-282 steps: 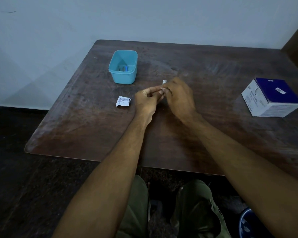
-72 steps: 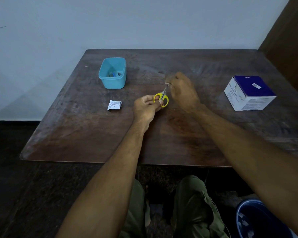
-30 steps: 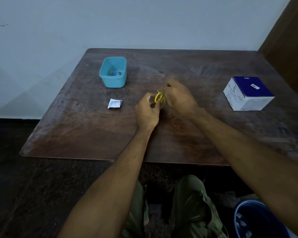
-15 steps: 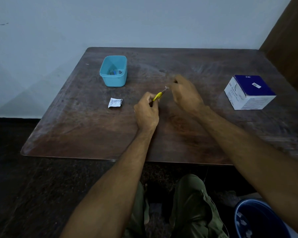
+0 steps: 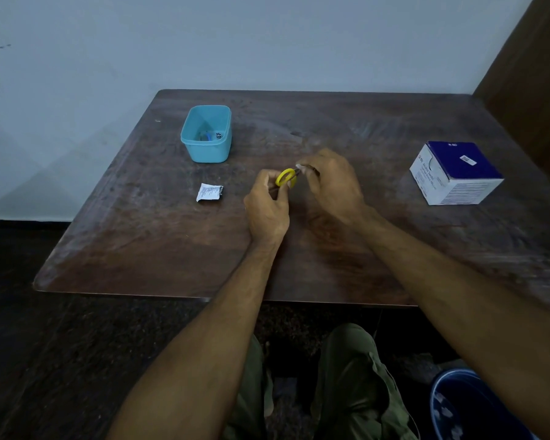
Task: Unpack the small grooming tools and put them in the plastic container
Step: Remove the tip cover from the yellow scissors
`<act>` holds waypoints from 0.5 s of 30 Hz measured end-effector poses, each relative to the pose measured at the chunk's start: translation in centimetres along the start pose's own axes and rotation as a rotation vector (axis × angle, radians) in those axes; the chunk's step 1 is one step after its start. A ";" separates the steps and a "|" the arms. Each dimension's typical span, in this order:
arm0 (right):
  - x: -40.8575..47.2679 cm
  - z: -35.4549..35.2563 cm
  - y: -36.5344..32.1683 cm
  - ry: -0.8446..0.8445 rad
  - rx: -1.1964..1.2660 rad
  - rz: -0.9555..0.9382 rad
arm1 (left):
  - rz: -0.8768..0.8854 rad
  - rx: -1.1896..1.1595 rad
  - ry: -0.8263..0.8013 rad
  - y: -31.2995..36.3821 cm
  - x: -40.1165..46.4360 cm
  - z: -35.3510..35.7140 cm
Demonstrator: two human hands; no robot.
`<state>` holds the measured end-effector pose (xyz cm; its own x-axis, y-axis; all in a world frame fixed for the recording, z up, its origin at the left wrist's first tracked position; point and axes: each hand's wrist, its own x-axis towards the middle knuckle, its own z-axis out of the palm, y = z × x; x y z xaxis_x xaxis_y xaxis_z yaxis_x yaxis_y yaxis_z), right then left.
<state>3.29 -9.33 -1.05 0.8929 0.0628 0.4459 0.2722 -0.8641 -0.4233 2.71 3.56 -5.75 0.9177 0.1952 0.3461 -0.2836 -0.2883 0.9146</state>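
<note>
Over the middle of the table my left hand (image 5: 267, 208) grips small scissors with yellow handles (image 5: 285, 177). My right hand (image 5: 332, 185) pinches a small whitish scrap at the scissors' tip (image 5: 300, 168); the blades are mostly hidden by my fingers. The light blue plastic container (image 5: 207, 134) stands at the back left, with a few small items lying at its bottom. A torn white wrapper (image 5: 209, 192) lies flat between the container and my left hand.
A blue and white cardboard box (image 5: 454, 173) sits at the table's right side. A dark wooden panel rises at the far right. A blue bin (image 5: 470, 408) stands on the floor by my right knee. The table's front edge (image 5: 172, 295) runs just above my knees.
The scissors have turned in my left hand so the yellow loop shows again. My right hand has closed back onto the tip, where it pinches the whitish scrap.
</note>
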 end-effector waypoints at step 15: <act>-1.3 1.1 -0.3 0.036 0.185 0.066 | -0.215 -0.320 -0.039 1.0 0.3 -0.8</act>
<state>2.42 -8.61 -2.35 0.8984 -0.0114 0.4390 0.2782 -0.7588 -0.5889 2.50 4.13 -4.59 0.9737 0.1822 0.1366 -0.1502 0.0634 0.9866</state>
